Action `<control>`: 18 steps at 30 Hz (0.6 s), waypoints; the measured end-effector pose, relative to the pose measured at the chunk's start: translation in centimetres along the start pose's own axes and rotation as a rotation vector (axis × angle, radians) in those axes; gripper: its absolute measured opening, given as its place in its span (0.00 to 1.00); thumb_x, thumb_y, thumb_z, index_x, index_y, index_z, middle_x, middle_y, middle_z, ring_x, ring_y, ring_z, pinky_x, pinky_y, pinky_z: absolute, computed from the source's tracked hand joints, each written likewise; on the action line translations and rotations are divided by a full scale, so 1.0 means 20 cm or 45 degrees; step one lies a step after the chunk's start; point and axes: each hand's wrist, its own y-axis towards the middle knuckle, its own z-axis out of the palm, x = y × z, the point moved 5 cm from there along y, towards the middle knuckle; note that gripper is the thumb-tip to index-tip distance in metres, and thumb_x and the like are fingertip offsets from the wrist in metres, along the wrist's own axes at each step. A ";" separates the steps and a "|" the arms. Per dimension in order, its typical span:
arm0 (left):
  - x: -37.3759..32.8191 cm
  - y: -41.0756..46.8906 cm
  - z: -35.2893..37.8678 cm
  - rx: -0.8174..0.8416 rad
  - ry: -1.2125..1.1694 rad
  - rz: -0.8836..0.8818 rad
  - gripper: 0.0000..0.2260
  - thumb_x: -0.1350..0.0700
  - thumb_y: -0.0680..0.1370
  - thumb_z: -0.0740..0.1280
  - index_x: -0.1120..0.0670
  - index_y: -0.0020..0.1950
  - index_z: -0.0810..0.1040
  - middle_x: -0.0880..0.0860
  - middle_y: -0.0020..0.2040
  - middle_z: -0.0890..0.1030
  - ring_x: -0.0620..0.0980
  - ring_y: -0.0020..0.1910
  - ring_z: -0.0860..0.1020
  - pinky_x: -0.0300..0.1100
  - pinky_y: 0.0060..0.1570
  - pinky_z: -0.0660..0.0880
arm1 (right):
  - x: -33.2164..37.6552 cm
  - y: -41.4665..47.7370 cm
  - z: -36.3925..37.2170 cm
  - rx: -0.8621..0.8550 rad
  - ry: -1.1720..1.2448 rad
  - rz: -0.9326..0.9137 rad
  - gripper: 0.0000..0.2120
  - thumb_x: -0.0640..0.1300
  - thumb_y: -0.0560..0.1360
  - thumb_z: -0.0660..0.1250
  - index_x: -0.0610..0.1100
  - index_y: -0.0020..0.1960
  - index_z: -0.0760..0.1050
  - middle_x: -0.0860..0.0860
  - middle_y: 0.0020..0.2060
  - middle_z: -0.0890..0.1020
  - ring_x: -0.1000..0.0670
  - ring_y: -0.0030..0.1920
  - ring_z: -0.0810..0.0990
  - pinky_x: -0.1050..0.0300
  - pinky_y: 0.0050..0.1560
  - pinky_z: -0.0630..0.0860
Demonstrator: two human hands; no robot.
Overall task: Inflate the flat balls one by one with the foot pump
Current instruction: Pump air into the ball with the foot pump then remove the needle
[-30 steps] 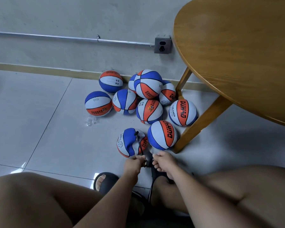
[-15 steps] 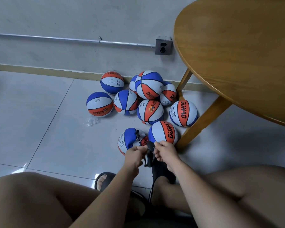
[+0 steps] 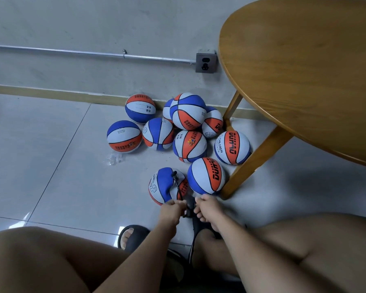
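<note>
A flat, dented blue, white and orange ball [image 3: 163,187] lies on the floor just beyond my hands. A black hose [image 3: 176,183] is plugged into its top and runs down to the black pump [image 3: 190,206], mostly hidden between my hands. My left hand [image 3: 171,210] and my right hand [image 3: 207,208] are both closed on the pump's handle, side by side. A round, full ball [image 3: 206,176] sits right of the flat one. Several more full balls [image 3: 189,145] are heaped against the wall.
A round wooden table [image 3: 304,70] stands at the right, one leg [image 3: 256,161] touching the nearest full ball. My knees and black sandals [image 3: 133,237] fill the bottom. A crumpled clear wrapper [image 3: 114,159] lies on the tiles at left. A wall socket [image 3: 205,62] sits above the balls.
Both hands rose with the pump handle half a second ago and have dropped back down toward my feet. The flat ball and hose stay in place.
</note>
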 end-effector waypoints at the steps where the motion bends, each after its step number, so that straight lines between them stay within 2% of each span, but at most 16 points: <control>1: -0.06 0.00 0.00 0.016 -0.070 0.023 0.05 0.57 0.80 0.73 0.55 0.45 0.80 0.53 0.39 0.81 0.49 0.37 0.74 0.40 0.33 0.66 | 0.08 -0.01 0.00 -0.013 0.056 -0.067 0.12 0.48 0.87 0.63 0.42 0.50 0.77 0.46 0.34 0.81 0.50 0.30 0.74 0.58 0.28 0.70; 4: -0.26 0.00 0.00 0.071 -0.256 0.111 0.08 0.56 0.79 0.73 0.52 0.43 0.76 0.55 0.40 0.78 0.51 0.36 0.73 0.44 0.36 0.67 | 0.32 -0.06 -0.03 -0.047 0.203 -0.241 0.13 0.47 0.87 0.64 0.41 0.47 0.76 0.47 0.32 0.79 0.50 0.30 0.73 0.57 0.29 0.69; 7: -0.36 0.00 -0.01 0.083 -0.253 0.131 0.10 0.55 0.79 0.73 0.51 0.43 0.74 0.54 0.39 0.79 0.52 0.37 0.75 0.45 0.37 0.70 | 0.41 -0.08 -0.05 -0.055 0.251 -0.319 0.13 0.48 0.86 0.67 0.41 0.45 0.76 0.49 0.31 0.79 0.51 0.29 0.73 0.58 0.29 0.70; 12: -0.23 0.03 -0.01 0.051 -0.064 0.081 0.07 0.56 0.79 0.72 0.53 0.45 0.75 0.55 0.40 0.82 0.51 0.36 0.72 0.41 0.30 0.64 | 0.22 -0.04 -0.04 -0.008 0.212 -0.207 0.13 0.47 0.85 0.68 0.42 0.45 0.75 0.46 0.32 0.78 0.50 0.29 0.71 0.58 0.28 0.68; 14: -0.16 0.04 -0.01 0.013 0.039 0.059 0.07 0.55 0.79 0.72 0.55 0.45 0.76 0.54 0.41 0.81 0.51 0.38 0.73 0.40 0.29 0.64 | 0.14 -0.02 -0.04 -0.006 0.137 -0.154 0.13 0.49 0.85 0.69 0.44 0.44 0.76 0.47 0.32 0.79 0.50 0.30 0.72 0.57 0.29 0.68; 18: -0.04 0.03 0.01 -0.003 0.167 0.012 0.06 0.57 0.81 0.72 0.57 0.46 0.79 0.54 0.39 0.82 0.49 0.34 0.73 0.35 0.24 0.66 | -0.02 0.03 -0.06 -0.017 0.046 -0.014 0.12 0.51 0.83 0.71 0.44 0.44 0.78 0.48 0.31 0.81 0.49 0.30 0.73 0.58 0.29 0.69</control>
